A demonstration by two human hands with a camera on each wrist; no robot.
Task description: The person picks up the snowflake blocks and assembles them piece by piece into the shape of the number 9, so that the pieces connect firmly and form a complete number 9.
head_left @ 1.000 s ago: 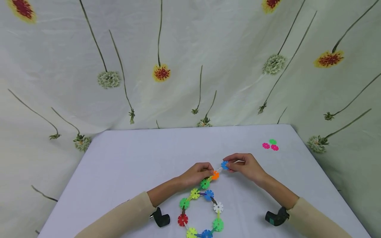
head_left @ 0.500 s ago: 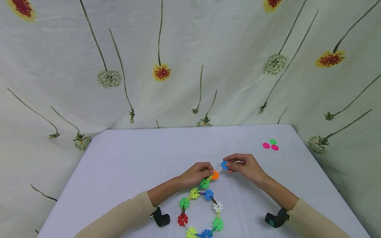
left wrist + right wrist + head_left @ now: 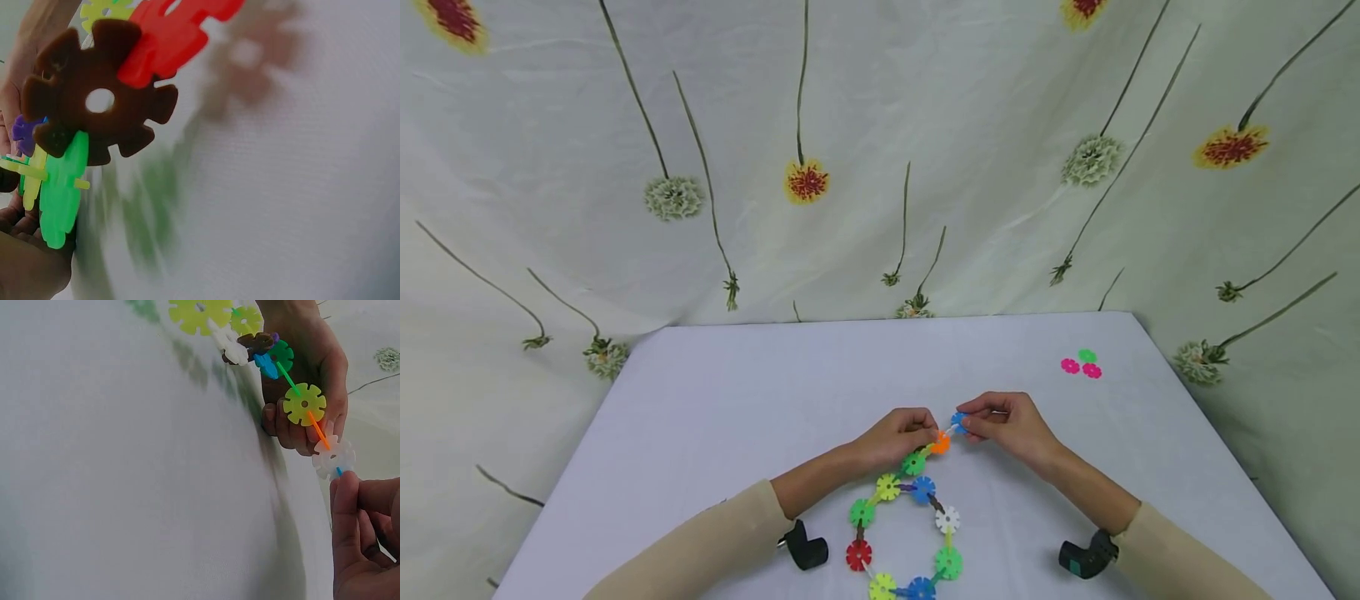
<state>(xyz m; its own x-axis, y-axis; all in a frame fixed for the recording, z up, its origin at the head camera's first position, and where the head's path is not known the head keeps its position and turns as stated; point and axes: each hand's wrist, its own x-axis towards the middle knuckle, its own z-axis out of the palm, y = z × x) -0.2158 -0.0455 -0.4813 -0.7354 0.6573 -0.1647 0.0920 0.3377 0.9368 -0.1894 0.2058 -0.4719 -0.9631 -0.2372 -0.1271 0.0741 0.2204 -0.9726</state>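
Observation:
In the head view my left hand (image 3: 898,435) pinches the orange snowflake disc (image 3: 940,442) near the top of a linked chain. Thumb and fingers of my right hand (image 3: 1011,421) hold a blue snowflake disc (image 3: 958,423). A clear white disc (image 3: 333,457) joins the orange one to the blue one, which shows only as a thin edge in the right wrist view. Below the left hand come a green disc (image 3: 913,463) and a yellow disc (image 3: 888,487), leading into a ring with a red disc (image 3: 859,555). Close up in the left wrist view is a brown disc (image 3: 59,81).
Two pink discs (image 3: 1070,366) and one green disc (image 3: 1087,356) lie loose at the table's back right. A flowered cloth (image 3: 865,108) hangs behind the white table (image 3: 760,375). Dark wrist cameras (image 3: 806,550) sit below both forearms.
My right hand has shifted slightly left and nearer to me with the blue disc, closer to the left hand. The chain has moved slightly; the left hand stays on the orange disc.

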